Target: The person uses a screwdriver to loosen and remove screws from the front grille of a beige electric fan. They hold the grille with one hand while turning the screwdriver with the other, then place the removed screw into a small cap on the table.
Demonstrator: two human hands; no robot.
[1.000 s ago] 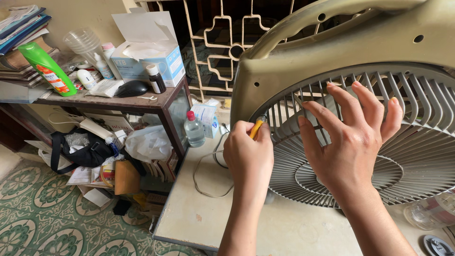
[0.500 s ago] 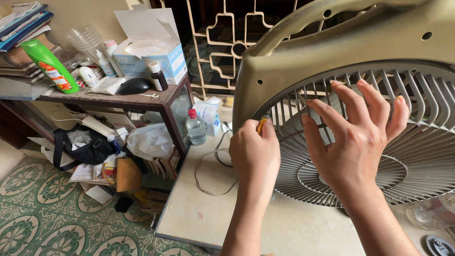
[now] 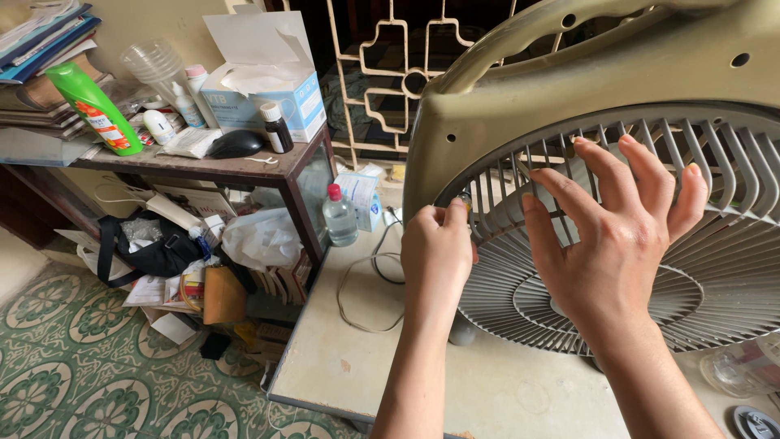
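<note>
1. Green patterned floor tiles (image 3: 73, 366) fill the lower left of the head view, with a pale surface (image 3: 341, 358) rising at the centre and right.
2. On that surface stands a large box fan (image 3: 569, 89) with a dull olive housing and a grey round grille (image 3: 715, 268).
3. The left hand (image 3: 439, 256) is at the left rim of the grille, its fingers curled closed around a small tool; only a tiny tip of it shows above the thumb (image 3: 465, 197), so its kind cannot be told.
4. The right hand (image 3: 617, 244) lies spread flat against the grille, fingers (image 3: 569, 195) open and apart, tips touching the slats, gripping nothing.
5. A thin cord (image 3: 357, 284) loops on the surface just left of the left hand.
6. A small clear bottle with a red cap (image 3: 339, 218) stands near the far edge of the surface, beside a white and blue packet (image 3: 357, 195).
7. A dark wooden side table (image 3: 244, 167) stands well to the left, carrying a green bottle (image 3: 93, 110), a blue tissue box (image 3: 268, 89), a black computer mouse (image 3: 234, 144), a small brown bottle (image 3: 276, 130) and stacked clear cups (image 3: 150, 61).
8. Under it lie a black bag (image 3: 142, 252), a white plastic bag (image 3: 260, 240) and loose papers.
9. A cream metal window grille (image 3: 382, 73) stands behind the fan.
</note>
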